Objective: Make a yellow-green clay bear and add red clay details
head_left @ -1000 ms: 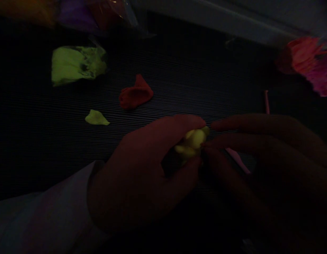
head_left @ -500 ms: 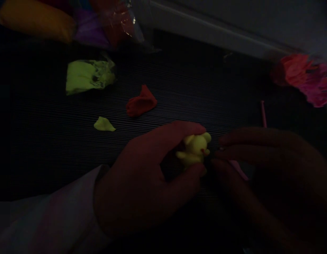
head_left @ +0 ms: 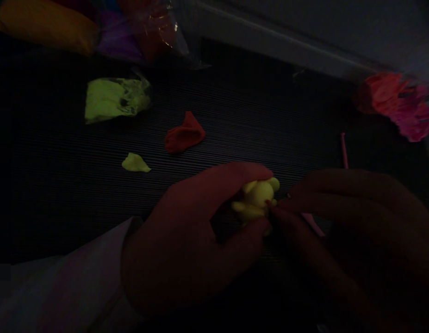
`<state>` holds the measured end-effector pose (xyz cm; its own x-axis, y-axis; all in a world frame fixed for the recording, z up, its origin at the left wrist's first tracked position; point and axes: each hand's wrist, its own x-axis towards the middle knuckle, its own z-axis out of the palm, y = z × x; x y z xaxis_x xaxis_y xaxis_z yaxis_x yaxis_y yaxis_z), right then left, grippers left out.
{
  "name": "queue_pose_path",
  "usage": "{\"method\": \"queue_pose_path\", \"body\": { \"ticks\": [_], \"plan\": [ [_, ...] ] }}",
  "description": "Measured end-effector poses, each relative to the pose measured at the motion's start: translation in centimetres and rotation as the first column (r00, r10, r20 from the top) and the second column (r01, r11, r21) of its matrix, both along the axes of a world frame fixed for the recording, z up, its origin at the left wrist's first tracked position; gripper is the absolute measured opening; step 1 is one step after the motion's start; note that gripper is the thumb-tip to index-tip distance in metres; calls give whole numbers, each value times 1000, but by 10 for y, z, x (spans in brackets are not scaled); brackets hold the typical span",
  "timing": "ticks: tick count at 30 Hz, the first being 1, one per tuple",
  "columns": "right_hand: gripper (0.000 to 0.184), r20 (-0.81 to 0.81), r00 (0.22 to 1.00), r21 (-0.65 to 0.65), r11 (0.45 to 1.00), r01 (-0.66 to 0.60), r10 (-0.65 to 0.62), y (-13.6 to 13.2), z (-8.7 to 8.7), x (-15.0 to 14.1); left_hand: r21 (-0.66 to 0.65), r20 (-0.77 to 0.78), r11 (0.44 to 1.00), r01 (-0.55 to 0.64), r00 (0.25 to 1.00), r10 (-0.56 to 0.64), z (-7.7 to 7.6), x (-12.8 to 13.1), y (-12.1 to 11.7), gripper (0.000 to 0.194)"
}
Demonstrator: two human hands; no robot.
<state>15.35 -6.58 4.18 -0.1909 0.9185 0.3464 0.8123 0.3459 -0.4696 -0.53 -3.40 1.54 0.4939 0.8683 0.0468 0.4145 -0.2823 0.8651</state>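
Note:
My left hand (head_left: 196, 231) is closed round a small yellow clay figure (head_left: 259, 196), gripping it between thumb and fingers. The figure has a round head with ears, stubby limbs and a tiny red spot low on its head. My right hand (head_left: 339, 226) is at the figure's right side, its thumb tip by the red spot and a fingertip close to the thumb. Those fingers are drawn together; anything between them is too small and dark to make out. A pink modelling tool (head_left: 314, 224) lies partly hidden under the right hand.
Red clay (head_left: 184, 135) and a yellow clay scrap (head_left: 135, 163) lie on the dark table. Behind them are a wrapped yellow clay pack (head_left: 105, 99) and a clear bag of coloured clay (head_left: 47, 27). A pink stick (head_left: 344, 150) and pink frilly pieces (head_left: 391, 99) are right.
My right hand has moved left, bringing its thumb up to the figure's red spot. The figure has shifted slightly down and right in my left hand.

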Motion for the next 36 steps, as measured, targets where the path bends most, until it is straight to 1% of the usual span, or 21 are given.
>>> {"method": "queue_pose_path", "body": {
  "ticks": [3,7,16,20,26,30,36],
  "plan": [
    [7,9,1000,-7,1000,-2,2,-1,0,1,-11,10,1000,13,1000,-13,0,0,0,37],
    [8,8,999,-19,999,31,-31,-3,1,2,8,7,1000,25,1000,-25,1,0,0,37],
    [7,7,999,-13,999,35,-35,-4,0,0,46,-4,998,33,999,-33,1,-1,-1,34],
    [8,18,999,-18,999,29,-29,-4,1,2,35,7,999,35,999,-35,1,-2,0,34],
    [5,40,999,-16,999,29,-28,-1,2,0,50,5,998,41,999,-42,1,-1,0,35],
    [9,28,999,-18,999,33,-33,-2,1,0,47,14,998,34,999,-34,1,0,-1,34],
    [8,26,1000,-73,997,9,-7,-2,1,3,30,35,998,58,998,-59,0,-2,-1,35]
  ]
}}
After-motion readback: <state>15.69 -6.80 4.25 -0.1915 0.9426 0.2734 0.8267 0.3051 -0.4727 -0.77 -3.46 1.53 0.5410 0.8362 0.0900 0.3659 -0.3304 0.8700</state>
